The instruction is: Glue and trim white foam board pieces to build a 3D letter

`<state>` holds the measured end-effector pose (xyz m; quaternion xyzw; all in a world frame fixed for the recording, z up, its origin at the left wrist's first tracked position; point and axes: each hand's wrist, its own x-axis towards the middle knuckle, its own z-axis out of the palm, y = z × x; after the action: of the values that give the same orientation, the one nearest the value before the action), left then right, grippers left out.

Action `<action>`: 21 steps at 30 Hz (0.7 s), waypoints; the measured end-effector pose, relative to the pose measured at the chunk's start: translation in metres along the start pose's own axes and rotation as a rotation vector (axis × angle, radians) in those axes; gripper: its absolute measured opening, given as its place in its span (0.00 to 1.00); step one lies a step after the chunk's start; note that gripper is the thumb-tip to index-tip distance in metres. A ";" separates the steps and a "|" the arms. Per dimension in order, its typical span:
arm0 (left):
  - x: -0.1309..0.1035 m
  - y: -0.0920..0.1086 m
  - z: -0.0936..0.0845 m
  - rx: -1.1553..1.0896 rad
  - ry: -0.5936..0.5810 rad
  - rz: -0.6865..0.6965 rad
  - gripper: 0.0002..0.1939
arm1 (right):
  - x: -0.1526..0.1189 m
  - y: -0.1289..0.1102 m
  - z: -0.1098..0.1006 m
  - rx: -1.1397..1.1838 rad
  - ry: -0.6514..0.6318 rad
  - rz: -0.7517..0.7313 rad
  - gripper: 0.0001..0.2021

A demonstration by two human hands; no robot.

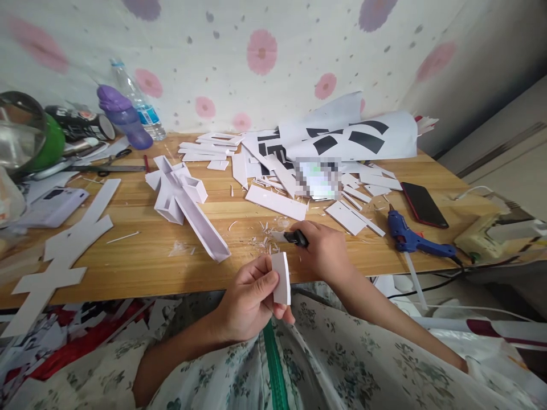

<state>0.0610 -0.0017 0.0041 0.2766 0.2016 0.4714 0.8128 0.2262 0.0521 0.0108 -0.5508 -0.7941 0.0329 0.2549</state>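
Between the thumb and fingers of my left hand (252, 296) is a small white foam board piece (281, 279), held upright near the table's front edge. My right hand (327, 247) is closed around a black-handled utility knife (298, 238), its tip pointing left over a scatter of white shavings (267, 238). The knife and the board piece are close but apart. Left of my hands lies a white built-up foam board shape (183, 205) with raised walls. A long flat white cutout (70, 250) rests at the table's left end.
White strips (276, 202) and printed paper sheets (342, 136) cover the back. At right are a blue glue gun (416, 236), a phone (424, 205) and a power strip (482, 239). Bottles (123, 117), scissors (105, 168) and a green pot (51, 134) stand or lie at left.
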 end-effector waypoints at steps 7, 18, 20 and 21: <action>0.007 0.002 -0.002 0.091 0.238 0.018 0.13 | 0.008 -0.011 -0.015 0.690 -0.115 -0.042 0.09; 0.001 0.003 -0.008 0.339 0.237 0.290 0.14 | 0.008 -0.019 -0.017 0.955 -0.244 0.065 0.06; 0.000 0.003 -0.013 0.423 0.231 0.391 0.06 | 0.005 -0.022 -0.018 1.024 -0.301 0.170 0.09; 0.000 0.003 -0.016 0.457 0.218 0.410 0.05 | 0.004 -0.024 -0.019 1.076 -0.338 0.217 0.10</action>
<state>0.0496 0.0032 -0.0063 0.4345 0.3280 0.5948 0.5915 0.2130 0.0417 0.0371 -0.4090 -0.6342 0.5459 0.3640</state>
